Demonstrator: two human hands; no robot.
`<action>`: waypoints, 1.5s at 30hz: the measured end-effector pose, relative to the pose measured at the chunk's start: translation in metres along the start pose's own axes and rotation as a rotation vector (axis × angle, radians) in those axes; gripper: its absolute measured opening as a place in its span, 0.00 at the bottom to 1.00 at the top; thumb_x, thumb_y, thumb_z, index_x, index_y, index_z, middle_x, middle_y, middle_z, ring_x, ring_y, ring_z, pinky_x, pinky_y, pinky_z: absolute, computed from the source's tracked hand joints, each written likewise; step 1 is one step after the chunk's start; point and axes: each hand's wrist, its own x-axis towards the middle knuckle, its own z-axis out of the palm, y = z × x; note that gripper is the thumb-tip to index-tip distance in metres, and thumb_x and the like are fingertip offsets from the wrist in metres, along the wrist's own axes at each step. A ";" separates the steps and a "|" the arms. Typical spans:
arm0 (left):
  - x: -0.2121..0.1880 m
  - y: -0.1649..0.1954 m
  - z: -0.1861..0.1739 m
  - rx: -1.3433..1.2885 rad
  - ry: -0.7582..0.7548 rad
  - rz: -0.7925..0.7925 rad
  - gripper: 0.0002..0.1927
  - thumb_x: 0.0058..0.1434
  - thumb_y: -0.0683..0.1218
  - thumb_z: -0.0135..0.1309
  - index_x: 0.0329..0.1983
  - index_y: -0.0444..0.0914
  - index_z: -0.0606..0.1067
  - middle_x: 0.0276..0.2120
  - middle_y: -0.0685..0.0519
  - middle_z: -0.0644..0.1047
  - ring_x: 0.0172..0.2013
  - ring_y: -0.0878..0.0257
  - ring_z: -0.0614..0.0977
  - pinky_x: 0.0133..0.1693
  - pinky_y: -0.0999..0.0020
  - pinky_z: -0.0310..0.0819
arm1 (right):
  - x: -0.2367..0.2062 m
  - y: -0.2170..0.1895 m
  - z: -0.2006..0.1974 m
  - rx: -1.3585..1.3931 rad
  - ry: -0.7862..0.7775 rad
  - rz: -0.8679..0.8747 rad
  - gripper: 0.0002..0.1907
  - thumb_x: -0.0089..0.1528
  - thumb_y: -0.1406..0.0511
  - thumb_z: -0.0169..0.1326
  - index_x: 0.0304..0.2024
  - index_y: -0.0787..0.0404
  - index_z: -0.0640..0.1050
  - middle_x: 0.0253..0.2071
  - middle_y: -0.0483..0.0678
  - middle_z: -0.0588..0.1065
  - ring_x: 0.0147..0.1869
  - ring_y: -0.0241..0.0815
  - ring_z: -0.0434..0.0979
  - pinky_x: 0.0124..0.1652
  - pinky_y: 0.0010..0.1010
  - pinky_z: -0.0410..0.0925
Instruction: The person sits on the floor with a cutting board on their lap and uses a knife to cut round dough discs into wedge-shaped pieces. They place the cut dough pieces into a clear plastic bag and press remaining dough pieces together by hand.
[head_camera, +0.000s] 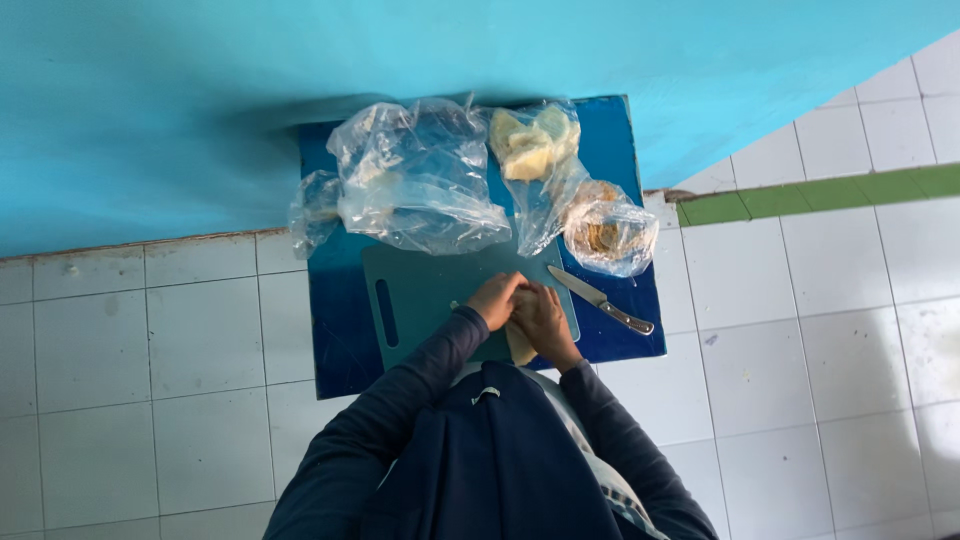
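White floor tiles and a turquoise wall frame a low blue worktop (640, 330). Both hands meet over the green cutting board (420, 300): the left hand (495, 298) and right hand (540, 315) are closed around 1 pale piece of food (519, 347), held at the board's near edge. It looks uncut, so the work seems barely begun. Just to the right lies 1 knife (600, 300), untouched. Behind the board sit 3 clear plastic bags (420, 180), unemptied.
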 end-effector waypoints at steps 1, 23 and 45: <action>-0.002 -0.003 -0.001 -0.023 0.035 -0.004 0.17 0.57 0.36 0.55 0.50 0.37 0.72 0.45 0.41 0.79 0.48 0.41 0.79 0.48 0.52 0.75 | -0.001 0.004 0.006 -0.005 0.014 0.002 0.35 0.56 0.64 0.68 0.63 0.61 0.68 0.53 0.56 0.74 0.58 0.49 0.73 0.54 0.36 0.69; -0.043 -0.031 -0.026 -0.643 0.265 -0.391 0.14 0.66 0.42 0.56 0.53 0.38 0.71 0.37 0.56 0.77 0.36 0.70 0.77 0.41 0.73 0.73 | -0.021 -0.021 -0.043 -0.490 -0.478 -0.281 0.35 0.53 0.55 0.68 0.62 0.44 0.72 0.70 0.48 0.61 0.78 0.52 0.55 0.73 0.53 0.52; -0.070 -0.041 -0.040 -0.963 0.402 -0.554 0.17 0.66 0.42 0.57 0.57 0.35 0.73 0.44 0.52 0.80 0.44 0.65 0.81 0.48 0.68 0.77 | 0.029 -0.013 -0.029 -0.534 -0.874 0.072 0.18 0.58 0.57 0.62 0.47 0.53 0.74 0.49 0.50 0.69 0.59 0.52 0.64 0.59 0.52 0.58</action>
